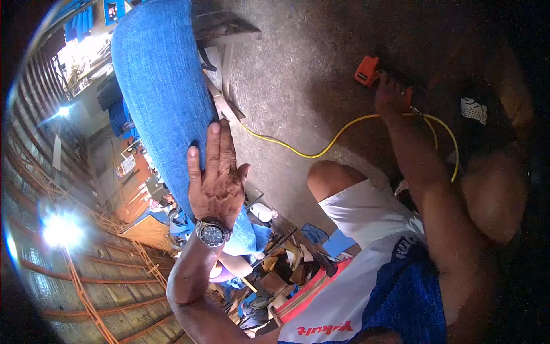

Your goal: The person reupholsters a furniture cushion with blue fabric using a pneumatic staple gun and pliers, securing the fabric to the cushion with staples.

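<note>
My left hand (219, 192), with a wristwatch (212, 234) on its wrist, lies on a long padded piece covered in blue fabric (157, 74). Its fingers are stretched out over the fabric near the edge. Away from the padded piece, over the shaded floor, my right hand (392, 96) is wrapped round an orange air staple gun (366, 71). A yellow hose (312, 156) joins the tool near its handle. Shadow hides part of the staple gun and the fingers on it.
A wooden piece (229, 31) juts from beneath the padded piece. The hose crosses the concrete floor (286, 74) towards my legs. Scraps and blue cloth pieces (338, 243) lie in a cluttered pile beside me. Bright lamps (62, 231) hang under the roof.
</note>
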A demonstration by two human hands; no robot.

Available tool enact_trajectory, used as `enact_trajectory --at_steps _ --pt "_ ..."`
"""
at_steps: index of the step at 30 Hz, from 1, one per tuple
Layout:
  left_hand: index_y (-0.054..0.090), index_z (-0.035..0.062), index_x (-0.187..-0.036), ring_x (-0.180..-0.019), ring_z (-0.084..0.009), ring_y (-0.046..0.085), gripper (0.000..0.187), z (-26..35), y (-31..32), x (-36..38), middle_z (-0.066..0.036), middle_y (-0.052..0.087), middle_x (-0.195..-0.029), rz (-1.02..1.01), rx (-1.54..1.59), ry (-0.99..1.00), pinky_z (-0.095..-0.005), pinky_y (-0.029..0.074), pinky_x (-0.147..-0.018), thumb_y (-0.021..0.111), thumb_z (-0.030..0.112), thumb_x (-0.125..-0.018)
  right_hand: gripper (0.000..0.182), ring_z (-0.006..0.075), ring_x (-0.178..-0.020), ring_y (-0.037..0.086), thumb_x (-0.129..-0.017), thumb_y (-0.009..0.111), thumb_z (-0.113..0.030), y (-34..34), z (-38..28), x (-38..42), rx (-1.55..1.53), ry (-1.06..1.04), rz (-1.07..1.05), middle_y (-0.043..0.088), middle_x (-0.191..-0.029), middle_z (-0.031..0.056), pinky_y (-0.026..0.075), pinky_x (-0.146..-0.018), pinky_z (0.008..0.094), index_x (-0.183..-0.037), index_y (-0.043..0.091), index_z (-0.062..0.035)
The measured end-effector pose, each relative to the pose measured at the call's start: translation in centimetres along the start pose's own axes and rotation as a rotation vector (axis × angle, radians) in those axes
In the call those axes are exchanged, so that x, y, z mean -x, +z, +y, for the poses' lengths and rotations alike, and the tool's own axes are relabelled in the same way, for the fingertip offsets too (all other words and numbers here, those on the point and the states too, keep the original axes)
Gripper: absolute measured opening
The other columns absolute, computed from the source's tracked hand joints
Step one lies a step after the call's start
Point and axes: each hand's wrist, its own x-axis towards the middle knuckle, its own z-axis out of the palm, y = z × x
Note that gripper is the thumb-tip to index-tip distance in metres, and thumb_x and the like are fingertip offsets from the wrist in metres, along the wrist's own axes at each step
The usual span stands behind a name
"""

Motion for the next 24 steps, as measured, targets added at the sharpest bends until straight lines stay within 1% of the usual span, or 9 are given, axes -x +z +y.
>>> enact_trajectory --at_steps 3,6,8,11,14,15,18,20,24 --pt "0.042 0.0091 -0.15 -0.153 -0.0201 0.013 0.07 0.2 0.2 -0.1 -0.002 0.025 -0.164 0.03 0.024 -0.016 -0.0514 0.004 -0.123 0.049 0.052 -0.095 0.065 0.0349 -0.126 0.053 -0.092 0.065 -0.022 -0.8 0.3 -1.0 0.054 0.038 -0.114 0.05 -0.136 0.0201 0.047 -0.101 0.0484 -0.145 0.032 -0.0031" --pt "0.043 0.0101 -0.15 -0.153 -0.022 0.015 0.07 0.2 0.1 0.6 -0.001 0.024 -0.164 0.042 0.03 -0.049 -0.0518 0.005 -0.123 0.049 0.052 -0.094 0.057 0.0324 -0.114 0.061 -0.095 0.063 -0.028 -3.9 -2.3 -0.2 -0.233 0.047 -0.147 0.057 -0.125 0.0206 0.051 -0.095 0.0477 -0.14 0.038 -0.003" --pt "0.047 0.0114 -0.147 -0.152 -0.0239 0.018 0.066 0.5 0.3 0.6 -0.002 0.026 -0.163 0.065 0.02 -0.069 -0.0546 0.007 -0.122 0.05 0.052 -0.095 0.054 0.0289 -0.101 0.067 -0.096 0.061 -0.032 -5.5 -4.6 1.4 -0.428 -0.032 -0.039 0.065 -0.11 0.0189 0.055 -0.088 0.0451 -0.137 0.041 -0.0027" --pt "0.053 0.0107 -0.141 -0.15 -0.0249 0.023 0.063 0.5 0.6 0.7 -0.004 0.031 -0.16 0.144 0.001 -0.063 -0.059 0.01 -0.12 0.051 0.052 -0.094 0.056 0.0233 -0.075 0.068 -0.097 0.059 -0.039 -5.7 -5.9 1.3 -1.354 -0.217 -0.381 0.067 -0.086 0.012 0.058 -0.072 0.0391 -0.135 0.042 -0.0025" --pt "0.057 0.0101 -0.137 -0.147 -0.0271 0.027 0.061 0.6 1.0 0.8 -0.005 0.038 -0.154 0.194 0.043 -0.067 -0.0623 0.015 -0.117 0.053 0.053 -0.093 0.058 0.0174 -0.059 0.062 -0.096 0.059 -0.045 -11.1 -8.9 6.6 -2.064 -0.024 -0.874 0.061 -0.07 0.005 0.055 -0.057 0.0336 -0.13 0.045 0.0003" --pt "0.057 0.01 -0.136 -0.147 -0.0278 0.028 0.061 0.6 1.0 0.9 -0.005 0.04 -0.152 0.202 0.056 -0.068 -0.0628 0.016 -0.117 0.054 0.054 -0.093 0.059 0.0173 -0.059 0.062 -0.096 0.058 -0.046 -12.3 -9.5 8.0 -2.235 -0.01 -1.052 0.06 -0.07 0.0049 0.055 -0.057 0.0336 -0.13 0.045 0.0006" --pt "0.058 0.0095 -0.135 -0.145 -0.028 0.03 0.059 0.6 0.6 0.8 -0.007 0.044 -0.144 0.213 0.089 -0.062 -0.0641 0.019 -0.115 0.058 0.051 -0.092 0.061 0.017 -0.058 0.062 -0.097 0.057 -0.049 -13.8 -10.0 11.2 -2.534 -0.114 -1.478 0.059 -0.069 0.0044 0.055 -0.056 0.0336 -0.128 0.046 0.0014" --pt "0.058 0.0096 -0.134 -0.145 -0.0275 0.03 0.058 0.6 0.6 0.9 -0.007 0.044 -0.144 0.21 0.103 -0.066 -0.0642 0.02 -0.115 0.058 0.05 -0.092 0.062 0.0168 -0.057 0.061 -0.097 0.056 -0.051 -14.0 -10.0 12.3 -2.599 -0.161 -1.66 0.058 -0.068 0.0041 0.055 -0.056 0.0336 -0.128 0.047 0.002" --pt "0.058 0.0099 -0.134 -0.145 -0.027 0.029 0.057 0.3 0.4 1.0 -0.006 0.043 -0.144 0.156 0.087 -0.06 -0.0645 0.021 -0.115 0.057 0.05 -0.093 0.065 0.0164 -0.056 0.061 -0.097 0.054 -0.055 -13.9 -10.3 14.0 -2.615 -0.193 -1.794 0.056 -0.067 0.0035 0.054 -0.054 0.0335 -0.126 0.048 0.003"
